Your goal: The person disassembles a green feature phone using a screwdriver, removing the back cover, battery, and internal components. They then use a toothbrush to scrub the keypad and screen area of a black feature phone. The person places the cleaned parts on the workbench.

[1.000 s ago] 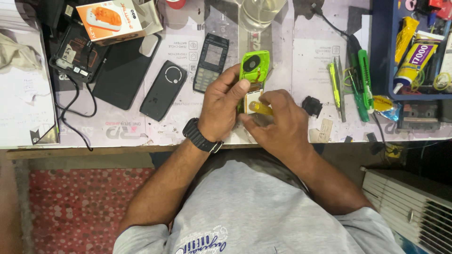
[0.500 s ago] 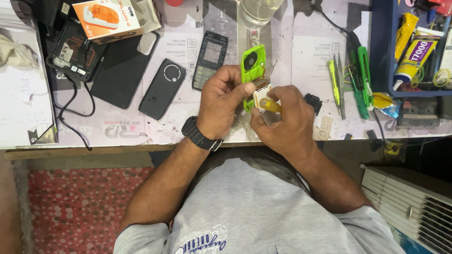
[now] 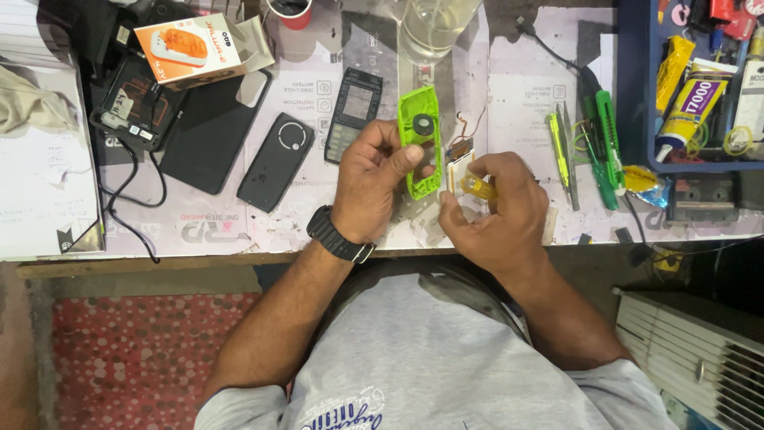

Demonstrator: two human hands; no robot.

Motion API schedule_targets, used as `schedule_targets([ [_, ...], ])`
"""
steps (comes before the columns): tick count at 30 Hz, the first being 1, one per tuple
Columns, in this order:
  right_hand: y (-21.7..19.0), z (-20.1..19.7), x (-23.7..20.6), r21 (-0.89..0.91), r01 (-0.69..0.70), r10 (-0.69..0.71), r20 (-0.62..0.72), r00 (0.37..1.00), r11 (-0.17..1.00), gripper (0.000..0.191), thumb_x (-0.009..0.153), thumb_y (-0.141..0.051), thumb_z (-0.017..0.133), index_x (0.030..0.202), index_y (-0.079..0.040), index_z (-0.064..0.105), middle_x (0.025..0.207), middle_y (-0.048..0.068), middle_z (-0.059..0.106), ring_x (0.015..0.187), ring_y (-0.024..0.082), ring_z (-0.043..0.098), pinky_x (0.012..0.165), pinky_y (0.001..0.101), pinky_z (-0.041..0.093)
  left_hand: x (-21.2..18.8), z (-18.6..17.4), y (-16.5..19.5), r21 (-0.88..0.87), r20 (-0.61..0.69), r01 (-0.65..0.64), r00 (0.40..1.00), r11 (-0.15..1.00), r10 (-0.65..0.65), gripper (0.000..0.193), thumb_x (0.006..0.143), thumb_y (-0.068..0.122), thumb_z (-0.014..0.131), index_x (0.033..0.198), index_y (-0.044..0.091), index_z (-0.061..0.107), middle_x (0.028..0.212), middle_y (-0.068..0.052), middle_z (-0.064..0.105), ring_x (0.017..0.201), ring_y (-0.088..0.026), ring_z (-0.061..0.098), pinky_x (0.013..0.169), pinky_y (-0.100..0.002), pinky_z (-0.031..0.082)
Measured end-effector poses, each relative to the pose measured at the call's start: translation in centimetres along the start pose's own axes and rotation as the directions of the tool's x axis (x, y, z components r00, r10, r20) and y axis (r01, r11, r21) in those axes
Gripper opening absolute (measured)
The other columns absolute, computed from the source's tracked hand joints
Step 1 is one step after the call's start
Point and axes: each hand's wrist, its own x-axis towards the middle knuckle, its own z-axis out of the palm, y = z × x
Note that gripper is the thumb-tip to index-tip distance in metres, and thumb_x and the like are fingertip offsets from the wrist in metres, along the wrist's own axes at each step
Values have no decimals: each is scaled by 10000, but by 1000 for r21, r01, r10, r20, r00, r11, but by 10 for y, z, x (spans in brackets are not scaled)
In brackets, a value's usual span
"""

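Two hands at work above the paper-covered bench (image 3: 278,231). Left hand (image 3: 370,179), black watch on its wrist, fingers curled round a bright green plastic phone shell (image 3: 419,142), held upright over the bench edge. Right hand (image 3: 497,211) closed on a yellow-handled screwdriver (image 3: 477,188), tip beside a small pale circuit board (image 3: 459,163) just right of the shell, thin wires trailing upward. Left of the hands, flat on the bench: a dark keypad phone front (image 3: 352,114) and a black phone back cover (image 3: 276,162). Farther right, green tweezers (image 3: 559,151).

glossy, seemingly plastic green phone shell (image 3: 419,143)
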Motion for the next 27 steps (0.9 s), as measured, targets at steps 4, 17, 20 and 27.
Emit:
schedule_targets([
  [4,3,-5,3,-1,8,-8,-3,1000,1000,473,791,-64,858,1126,-24,528,963,133,612,700,245,623,573,343,486,0,1,2,-9,-4,14,1000,1000,-14,210,987,134,745,1049,31,573,1018,-67,665,890,-140,642,830,-317,591],
  [17,4,-3,0,-39,23,-23,11,1000,999,447,779,-84,849,1099,-24,543,935,133,600,725,264,620,591,360,481,0,2,2,-39,6,-4,1000,999,5,202,988,135,747,1023,51,566,971,-28,632,881,-110,623,828,-323,608],
  [20,5,-2,-1,-45,18,-17,17,1000,999,450,771,-82,851,1097,-26,547,938,137,607,727,267,621,581,361,473,0,1,0,-22,3,-15,1000,1000,15,203,990,133,750,1024,51,568,949,-27,626,862,-113,625,814,-318,605],
  [27,5,-3,0,-43,54,-55,-9,998,998,467,786,-74,847,1139,-37,544,950,138,598,778,285,636,658,369,514,1,2,1,-33,-5,3,1000,999,-3,187,994,132,731,1020,49,566,959,-27,632,865,-104,623,817,-323,616],
])
